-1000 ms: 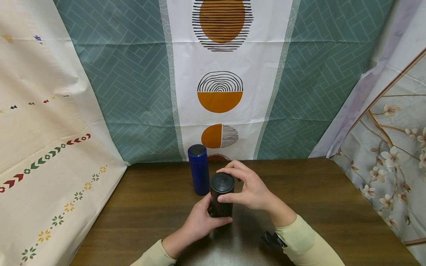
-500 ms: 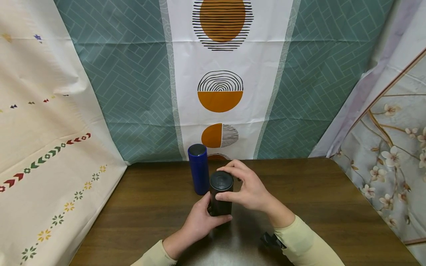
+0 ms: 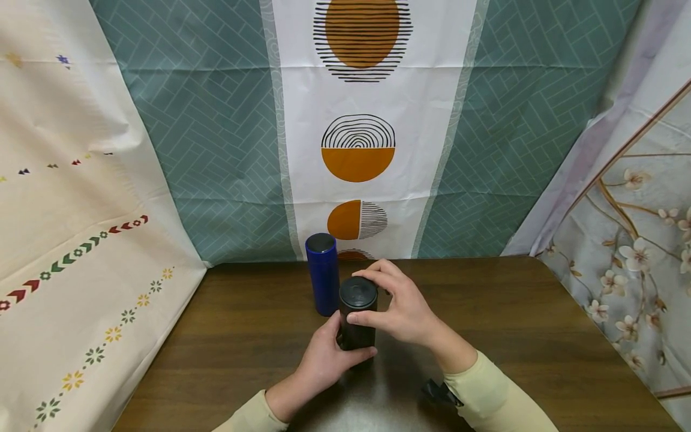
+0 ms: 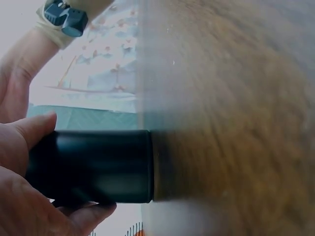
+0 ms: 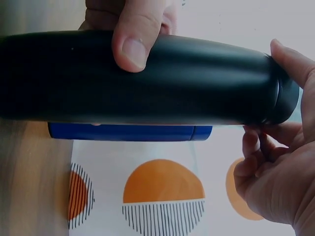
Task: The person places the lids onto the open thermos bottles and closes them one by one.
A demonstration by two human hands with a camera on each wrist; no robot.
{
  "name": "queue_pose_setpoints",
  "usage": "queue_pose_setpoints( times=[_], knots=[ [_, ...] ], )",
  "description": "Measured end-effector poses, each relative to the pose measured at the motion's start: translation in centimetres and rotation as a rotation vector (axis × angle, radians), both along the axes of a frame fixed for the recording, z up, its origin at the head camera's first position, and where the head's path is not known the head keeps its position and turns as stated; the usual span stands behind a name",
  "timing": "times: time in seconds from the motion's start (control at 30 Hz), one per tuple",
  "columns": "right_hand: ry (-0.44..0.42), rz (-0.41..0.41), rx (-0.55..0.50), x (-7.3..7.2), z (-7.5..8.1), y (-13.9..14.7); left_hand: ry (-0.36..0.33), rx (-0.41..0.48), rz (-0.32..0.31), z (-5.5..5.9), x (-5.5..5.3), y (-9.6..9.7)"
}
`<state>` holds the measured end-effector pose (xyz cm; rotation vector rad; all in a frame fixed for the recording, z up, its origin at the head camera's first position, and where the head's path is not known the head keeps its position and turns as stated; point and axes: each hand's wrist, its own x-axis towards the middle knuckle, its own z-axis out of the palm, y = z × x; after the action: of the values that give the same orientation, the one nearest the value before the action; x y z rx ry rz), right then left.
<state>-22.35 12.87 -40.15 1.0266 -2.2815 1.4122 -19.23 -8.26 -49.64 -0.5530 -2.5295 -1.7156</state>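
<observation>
A black vacuum flask [image 3: 358, 330] stands on the table in the head view, its round lid [image 3: 358, 292] facing up. My left hand [image 3: 326, 357] grips the body from the left, thumb across the near side. At the top, my right hand [image 3: 402, 309] holds the lid between thumb and fingers. The left wrist view shows the flask's lower end [image 4: 113, 167] meeting the tabletop, with my left hand [image 4: 29, 196] around it. In the right wrist view the dark body [image 5: 197, 78] runs sideways, and my right hand [image 5: 280, 172] is at its lid end.
Just behind and left of the black flask stands a blue flask [image 3: 324, 282] with a dark top. The brown wooden table [image 3: 243, 336] ends against a patterned cloth [image 3: 227, 150] at the back. More cloths hang on both sides.
The top of the black flask and my right thumb have shifted very slightly left. My left hand keeps its grip in about the same place, and the blue flask stays put.
</observation>
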Motion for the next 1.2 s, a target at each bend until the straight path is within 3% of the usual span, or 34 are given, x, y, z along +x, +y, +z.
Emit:
queue_pose_setpoints(
  times=[0.33,0.6,0.87,1.2],
  knots=[
    [-0.044,-0.005,0.027,-0.1,0.3,0.2,0.032,-0.051,-0.014,0.2,-0.3,-0.2],
    [-0.038,-0.024,0.032,-0.5,0.3,1.1,-0.015,-0.047,-0.064,0.4,-1.0,0.3],
    [-0.043,-0.065,0.034,-1.6,0.1,2.5,-0.044,-0.038,-0.094,0.5,-2.5,1.4],
    [-0.052,-0.098,0.056,-3.4,0.3,4.8,-0.026,-0.086,-0.097,0.4,-5.0,3.4]
  ],
)
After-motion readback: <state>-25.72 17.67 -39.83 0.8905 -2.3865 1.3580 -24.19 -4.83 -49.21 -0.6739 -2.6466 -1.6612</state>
